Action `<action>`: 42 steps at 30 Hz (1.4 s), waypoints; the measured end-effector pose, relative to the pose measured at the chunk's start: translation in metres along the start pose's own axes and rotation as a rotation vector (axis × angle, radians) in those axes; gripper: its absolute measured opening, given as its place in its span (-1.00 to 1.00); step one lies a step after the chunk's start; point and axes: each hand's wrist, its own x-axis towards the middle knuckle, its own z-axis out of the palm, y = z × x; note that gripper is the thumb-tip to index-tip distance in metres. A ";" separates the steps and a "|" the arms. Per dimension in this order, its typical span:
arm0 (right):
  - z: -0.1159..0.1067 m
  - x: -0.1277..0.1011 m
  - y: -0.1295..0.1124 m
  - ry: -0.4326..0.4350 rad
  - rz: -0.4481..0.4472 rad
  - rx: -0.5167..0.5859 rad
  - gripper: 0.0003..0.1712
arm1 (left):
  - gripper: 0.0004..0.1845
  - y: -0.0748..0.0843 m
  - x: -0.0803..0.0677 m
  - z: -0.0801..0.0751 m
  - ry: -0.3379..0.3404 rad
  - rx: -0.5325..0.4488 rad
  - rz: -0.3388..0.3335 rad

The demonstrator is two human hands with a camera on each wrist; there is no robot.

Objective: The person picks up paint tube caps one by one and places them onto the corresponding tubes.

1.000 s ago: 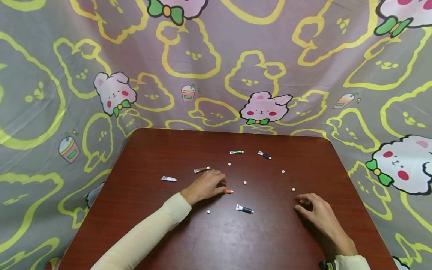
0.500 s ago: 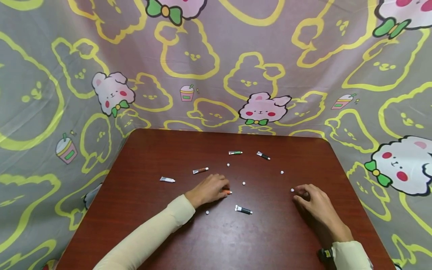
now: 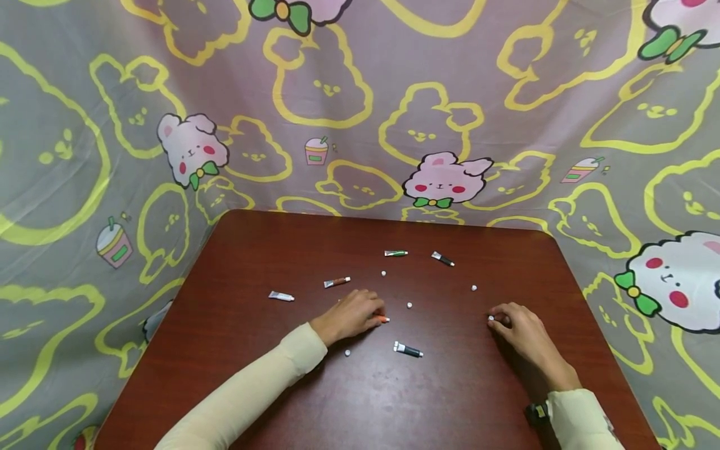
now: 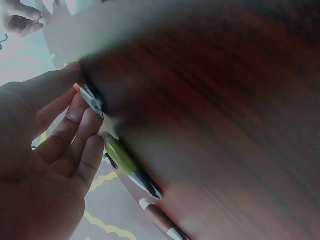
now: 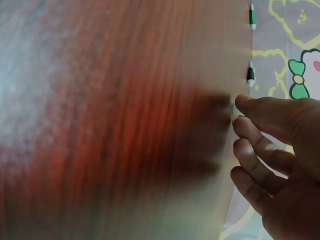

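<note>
Gripping orange tube [image 3: 382,319], pinching white cap [image 3: 491,319]

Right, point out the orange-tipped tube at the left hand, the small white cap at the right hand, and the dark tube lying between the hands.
orange-tipped tube [image 3: 383,319], head view, on its exposed orange end.
small white cap [image 3: 491,319], head view, on its top.
dark tube [image 3: 409,350], head view, on its middle.
</note>
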 end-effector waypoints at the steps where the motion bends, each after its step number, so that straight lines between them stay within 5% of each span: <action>1: 0.001 0.000 0.000 0.006 -0.006 -0.004 -0.82 | -0.87 0.000 0.000 0.000 0.003 0.004 0.007; 16: 0.002 0.000 -0.004 0.060 -0.058 -0.014 -0.87 | -0.89 0.004 0.005 -0.003 0.057 0.031 0.050; 27: -0.006 0.004 -0.033 0.128 -0.156 0.009 -0.81 | -0.90 0.013 0.010 -0.012 0.050 0.040 0.039; 42: 0.013 0.006 -0.065 0.132 -0.125 0.072 -0.81 | -0.91 0.029 0.013 -0.020 0.055 -0.013 0.080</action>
